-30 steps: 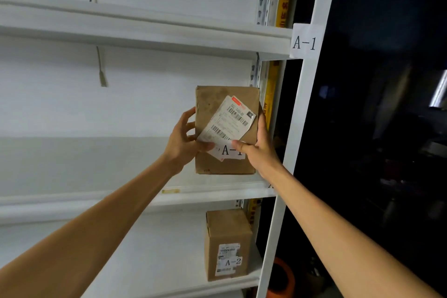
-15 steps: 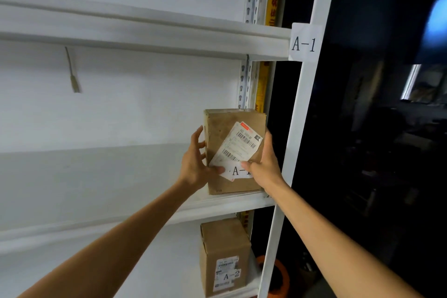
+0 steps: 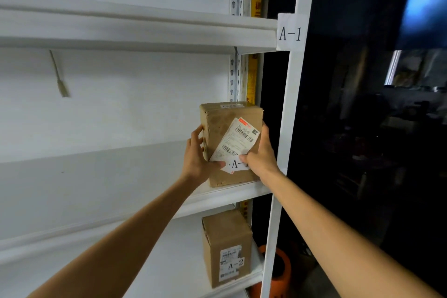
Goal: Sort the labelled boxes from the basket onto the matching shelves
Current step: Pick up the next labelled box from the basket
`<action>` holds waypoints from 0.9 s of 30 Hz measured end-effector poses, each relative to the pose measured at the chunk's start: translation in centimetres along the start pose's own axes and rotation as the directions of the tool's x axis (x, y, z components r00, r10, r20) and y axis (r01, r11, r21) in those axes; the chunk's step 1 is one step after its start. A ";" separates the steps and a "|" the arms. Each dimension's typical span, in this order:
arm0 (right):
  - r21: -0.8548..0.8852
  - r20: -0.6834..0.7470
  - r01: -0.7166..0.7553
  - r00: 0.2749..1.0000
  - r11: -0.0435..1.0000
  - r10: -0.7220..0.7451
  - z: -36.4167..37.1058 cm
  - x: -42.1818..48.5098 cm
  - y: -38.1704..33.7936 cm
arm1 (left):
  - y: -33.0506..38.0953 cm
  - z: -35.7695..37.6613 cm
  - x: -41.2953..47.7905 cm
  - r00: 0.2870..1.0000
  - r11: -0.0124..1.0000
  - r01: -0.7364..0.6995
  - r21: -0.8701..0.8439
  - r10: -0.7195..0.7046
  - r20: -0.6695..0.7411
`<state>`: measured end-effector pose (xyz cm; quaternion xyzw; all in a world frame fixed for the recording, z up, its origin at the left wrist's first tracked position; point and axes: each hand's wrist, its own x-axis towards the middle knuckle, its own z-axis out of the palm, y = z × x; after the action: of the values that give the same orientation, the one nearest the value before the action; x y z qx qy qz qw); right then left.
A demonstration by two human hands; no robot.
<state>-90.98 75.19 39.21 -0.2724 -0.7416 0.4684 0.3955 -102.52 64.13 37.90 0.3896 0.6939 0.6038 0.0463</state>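
Standing against a white wall, the white metal shelving [image 3: 135, 29] fills most of the view, with its front upright post [image 3: 287, 113] running down the right side and a dark room beyond it. A paper tag [image 3: 290, 32] reading A-1 is stuck on that post at the level of the upper board. Below it, the middle shelf [image 3: 225, 195] carries a brown cardboard box [image 3: 222, 128] standing upright at its right end, just beside the post, its bottom edge down on the board. The left hand [image 3: 197, 159] grips the box's left side with the thumb across the front; the right hand [image 3: 261, 155] is closed on the right side, thumb on the front as well. A slanted white shipping label [image 3: 238, 139] with barcodes sits on the box's face, and under it a white slip reads A-, the last character hidden by the right thumb. On the lower shelf [image 3: 183, 261], directly beneath, stands a second box [image 3: 225, 232] marked A-2. An orange object [image 3: 281, 271] shows low behind the post.
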 end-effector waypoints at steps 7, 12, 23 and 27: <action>-0.094 -0.057 -0.071 0.996 0.993 0.066 -0.2 -0.4 -1.0 | 0.4 1.3 -0.2 1.000 1.000 -0.008 0.008 0.008 -0.022; -0.211 -0.126 -0.115 0.988 0.971 0.090 -0.1 -1.0 -2.2 | 0.8 0.0 -0.2 0.998 0.996 0.050 0.079 -0.053 0.045; -0.436 0.047 0.182 0.983 0.881 -0.180 0.3 -4.5 -10.1 | 7.5 -2.8 -1.6 0.985 0.949 -0.160 0.271 0.171 -0.021; -0.497 0.186 0.248 0.967 0.831 -0.177 1.7 -5.6 -10.2 | 7.0 -6.6 -3.1 0.991 0.884 -0.130 0.448 0.103 0.083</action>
<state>-89.71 65.82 46.23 -0.2526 -0.8900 0.2223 0.3077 -100.54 56.77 44.57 0.4475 0.7892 0.4160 -0.0622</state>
